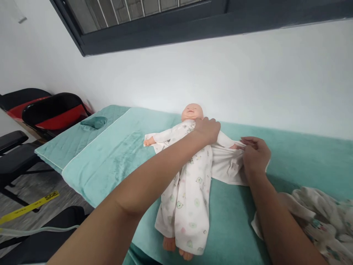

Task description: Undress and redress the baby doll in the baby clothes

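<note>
A baby doll (192, 111) lies on its back, dressed in a white printed romper (193, 206) with long legs. Both its bare feet stick out at the bottom. My left hand (209, 129) is closed at the doll's shoulder beside the neck; my own fingers hide what they grip. The doll's arm beside it, in a white sleeve, reaches toward my right hand (256, 154). That hand pinches the edge of the romper's white cloth (227, 163), which is pulled out sideways beneath the doll's arm and hand. The doll's other arm lies stretched out on the opposite side.
Green plush covers the bed (110, 162), which stands against a white wall. At its left end is a quilted part with a hole (95, 122). Crumpled printed baby clothes (322, 221) lie at the lower right. Black folding chairs (55, 110) stand at the left.
</note>
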Tool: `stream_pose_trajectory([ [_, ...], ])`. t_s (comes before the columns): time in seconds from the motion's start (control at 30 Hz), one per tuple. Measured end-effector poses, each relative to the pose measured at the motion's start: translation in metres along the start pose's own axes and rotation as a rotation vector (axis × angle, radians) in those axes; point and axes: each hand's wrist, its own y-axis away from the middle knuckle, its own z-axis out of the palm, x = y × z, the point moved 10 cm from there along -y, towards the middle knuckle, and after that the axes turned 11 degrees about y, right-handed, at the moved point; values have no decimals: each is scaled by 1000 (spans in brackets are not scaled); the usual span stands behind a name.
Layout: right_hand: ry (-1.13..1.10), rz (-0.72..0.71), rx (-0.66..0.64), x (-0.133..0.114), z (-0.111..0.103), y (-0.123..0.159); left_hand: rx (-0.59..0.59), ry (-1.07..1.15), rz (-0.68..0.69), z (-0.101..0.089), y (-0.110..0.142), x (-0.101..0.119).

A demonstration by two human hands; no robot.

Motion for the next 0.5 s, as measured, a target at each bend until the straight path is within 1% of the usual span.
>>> stream_pose_trajectory([
  [0.07, -85, 50, 45, 6, -5, -2, 13, -2, 0, -6, 7, -2],
  [0.17, -155, 104, 71, 14, -8, -4, 27, 1, -5, -8, 14, -5],
  [0.3, -220, 163, 77, 22, -8, -7, 30, 10, -2, -6, 21, -7],
  [0.43, -255, 208, 75, 26, -7, -7, 61, 10, 10, -12, 27, -8],
  [0.5, -271, 229, 41, 25, -3, -4, 71, 11, 9, -16, 27, -7],
])
